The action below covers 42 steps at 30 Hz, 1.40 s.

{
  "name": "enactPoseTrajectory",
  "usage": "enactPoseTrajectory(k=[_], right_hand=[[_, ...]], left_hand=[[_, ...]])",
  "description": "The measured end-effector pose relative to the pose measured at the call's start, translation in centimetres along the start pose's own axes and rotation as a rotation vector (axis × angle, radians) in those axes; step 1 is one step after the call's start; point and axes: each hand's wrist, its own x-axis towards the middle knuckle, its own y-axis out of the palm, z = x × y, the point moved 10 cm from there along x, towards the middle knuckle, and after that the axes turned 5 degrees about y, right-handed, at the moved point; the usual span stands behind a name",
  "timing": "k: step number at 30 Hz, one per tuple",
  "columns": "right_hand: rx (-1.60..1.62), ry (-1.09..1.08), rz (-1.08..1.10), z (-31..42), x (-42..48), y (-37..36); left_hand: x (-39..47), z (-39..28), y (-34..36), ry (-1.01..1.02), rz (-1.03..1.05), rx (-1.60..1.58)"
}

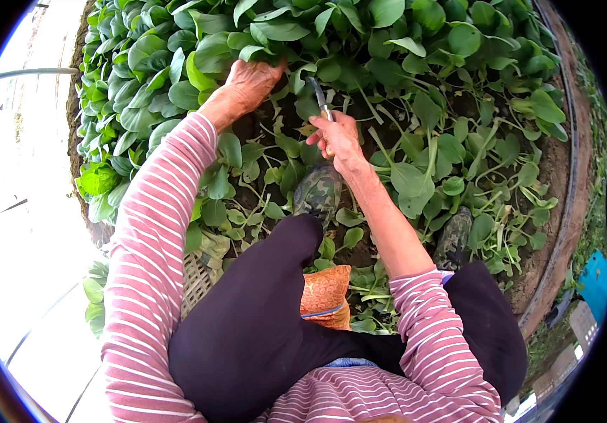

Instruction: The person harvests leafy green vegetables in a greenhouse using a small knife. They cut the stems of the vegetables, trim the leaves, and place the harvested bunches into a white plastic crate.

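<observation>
My left hand (253, 82) reaches in at the front of the standing leafy greens (213, 53), which look like bok choy. Its fingertips are hidden under the leaves, so what they hold does not show. Just to the right, my right hand (340, 138) is closed around the handle of a small knife (318, 92) with a slightly curved blade. The blade points away from me, its tip close to a leaf beside the standing plants. Cut leaves and stems (414, 180) lie over the dark soil in front of me.
My camouflage shoes (318, 191) stand among the loose leaves. An orange patterned cushion (327, 296) is between my legs. A woven plastic basket (195, 280) sits by my left leg. Along the right runs a dark hose (572, 211) on the bed's edge.
</observation>
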Motion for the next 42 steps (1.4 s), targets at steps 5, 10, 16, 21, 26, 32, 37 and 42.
enactPoseTrajectory(k=[5, 10, 16, 21, 26, 32, 37, 42], right_hand=[[0.054, 0.063, 0.066, -0.8, 4.3, 1.5], [0.110, 0.079, 0.125, -1.5, 7.3, 3.4], [0.103, 0.109, 0.146, -1.7, 7.6, 4.4], [0.051, 0.117, 0.106, -1.8, 7.7, 4.6], [0.013, 0.104, 0.056, -2.0, 9.1, 5.2], [-0.110, 0.054, 0.108, -1.8, 9.0, 5.1], [-0.058, 0.029, 0.024, -2.4, 5.2, 3.6], [0.365, -0.127, 0.035, 0.5, 1.6, 3.6]], left_hand=[[-1.5, 2.7, 0.6, -0.078, -0.223, -0.100], [-3.9, 4.2, -1.2, -0.111, -0.492, -0.261], [-5.3, 6.7, 2.1, -0.363, -0.299, -0.513], [-5.5, 6.6, 2.4, -0.364, -0.345, -0.550], [-5.1, 7.1, 3.0, -0.448, -0.470, -0.783], [-6.4, 7.4, 2.9, -0.601, -0.603, -0.891], [-8.1, 7.2, 3.7, -0.631, -0.649, -1.272], [-8.7, 3.0, 0.8, -0.565, -0.624, -1.589]])
